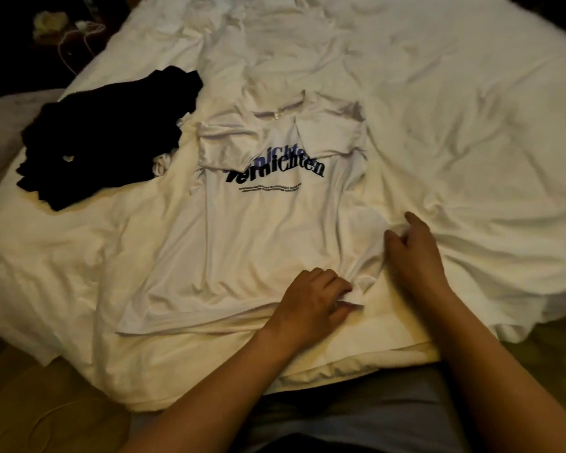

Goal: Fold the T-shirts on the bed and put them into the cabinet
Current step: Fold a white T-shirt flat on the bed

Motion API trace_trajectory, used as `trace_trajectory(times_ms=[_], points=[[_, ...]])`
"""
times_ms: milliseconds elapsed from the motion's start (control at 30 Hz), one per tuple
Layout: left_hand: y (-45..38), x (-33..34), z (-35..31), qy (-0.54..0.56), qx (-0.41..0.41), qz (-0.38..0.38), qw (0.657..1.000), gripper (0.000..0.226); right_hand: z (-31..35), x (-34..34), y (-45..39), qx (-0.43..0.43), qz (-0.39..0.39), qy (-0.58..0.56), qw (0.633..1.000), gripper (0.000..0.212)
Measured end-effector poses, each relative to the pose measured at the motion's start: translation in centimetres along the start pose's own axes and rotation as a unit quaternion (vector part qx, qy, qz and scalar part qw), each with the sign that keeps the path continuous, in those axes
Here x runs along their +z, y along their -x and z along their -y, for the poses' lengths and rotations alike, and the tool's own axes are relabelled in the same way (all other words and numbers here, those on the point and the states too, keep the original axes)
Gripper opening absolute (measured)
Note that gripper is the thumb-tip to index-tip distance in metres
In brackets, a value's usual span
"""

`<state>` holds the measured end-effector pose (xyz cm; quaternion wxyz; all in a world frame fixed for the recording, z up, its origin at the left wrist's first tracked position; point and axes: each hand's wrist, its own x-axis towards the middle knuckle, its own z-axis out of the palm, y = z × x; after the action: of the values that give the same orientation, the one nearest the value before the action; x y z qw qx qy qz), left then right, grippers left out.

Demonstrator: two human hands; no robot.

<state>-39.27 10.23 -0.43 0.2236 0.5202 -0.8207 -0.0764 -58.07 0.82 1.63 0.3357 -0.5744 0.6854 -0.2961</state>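
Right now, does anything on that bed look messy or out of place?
Yes. The black garment lies crumpled in a heap left of the white T-shirt, unfolded. The white shirt's near right corner is bunched where both hands pinch it.

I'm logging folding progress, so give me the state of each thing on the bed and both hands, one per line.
White T-shirt: spread print-up, sleeves folded inward, lower right corner bunched.
Black garment: crumpled heap, unfolded, left of the white T-shirt.
Bedsheet: wrinkled.
Left hand: pinches the shirt's hem corner.
Right hand: grips the shirt's right edge.
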Motion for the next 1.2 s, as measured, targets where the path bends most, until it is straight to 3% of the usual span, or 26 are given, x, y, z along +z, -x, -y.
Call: trace_trajectory(times_ms=[200,367,433,533,567,633,667,833,967,1067,1133,1200], points=[[-0.5,-0.4,-0.8,0.146,-0.17,-0.007,0.975,0.009,0.5,-0.5,-2.6,-0.033,0.071,0.077,0.994,0.037],[-1.4,-1.3,-1.5,0.296,-0.272,-0.11,0.909,0.01,1.0,-0.5,-2.8,-0.02,0.133,-0.033,0.99,0.036],[-1.5,-1.4,-1.2,0.327,-0.296,-0.129,0.888,0.012,1.3,-0.8,-2.6,0.009,0.136,-0.125,0.983,0.034],[-1.2,-1.3,-0.5,0.338,-0.342,-0.127,0.868,0.015,1.4,-0.4,-2.0,0.081,0.174,-0.385,0.903,0.032],[-0.9,-1.1,-0.1,0.317,-0.364,-0.126,0.867,0.018,1.4,-0.1,-1.8,0.096,0.191,-0.432,0.876,0.033],[-0.5,-0.8,0.7,0.254,-0.42,-0.122,0.863,0.023,1.5,0.5,-1.4,0.106,0.214,-0.458,0.856,0.026],[-0.4,-0.8,1.1,0.226,-0.445,-0.121,0.858,0.023,1.5,0.8,-1.3,0.102,0.227,-0.453,0.856,0.022],[-0.7,-1.4,2.7,0.213,-0.501,-0.132,0.828,0.022,2.3,1.3,-1.0,0.033,0.253,-0.395,0.882,0.049],[0.0,-1.6,3.2,0.25,-0.475,-0.141,0.832,0.023,3.4,1.7,-0.7,-0.084,0.281,-0.303,0.907,0.07],[0.5,-1.8,3.2,0.283,-0.451,-0.149,0.833,0.022,2.9,2.4,-0.5,-0.15,0.253,-0.062,0.954,0.069],[0.8,-1.9,3.1,0.297,-0.435,-0.154,0.836,0.02,2.9,2.9,-0.3,-0.139,0.224,-0.054,0.963,0.063],[1.1,-1.9,3.3,0.315,-0.431,-0.145,0.833,0.018,3.5,3.2,-0.3,-0.128,0.194,-0.123,0.965,0.055]])
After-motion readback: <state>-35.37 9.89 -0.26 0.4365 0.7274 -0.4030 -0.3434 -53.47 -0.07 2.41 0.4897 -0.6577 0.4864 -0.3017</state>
